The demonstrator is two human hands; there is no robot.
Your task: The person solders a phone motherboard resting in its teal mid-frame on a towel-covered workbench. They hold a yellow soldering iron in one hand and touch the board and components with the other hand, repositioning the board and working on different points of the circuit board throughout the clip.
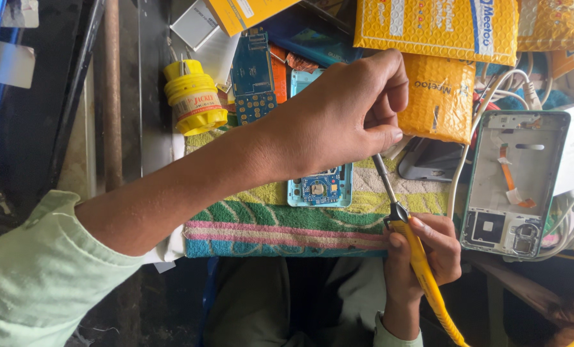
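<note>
Head view, looking down on a striped cloth (pixel 280 225); the left hand (pixel 344 115) curls over a small blue phone body (pixel 319 189), pinching something unseen near the metal tip; the right hand (pixel 422 257) is wrapped tight around a yellow soldering iron (pixel 418 257). The hot tip sits just beside the left fingers; a slip could burn them, or scorch cloth and board.
</note>
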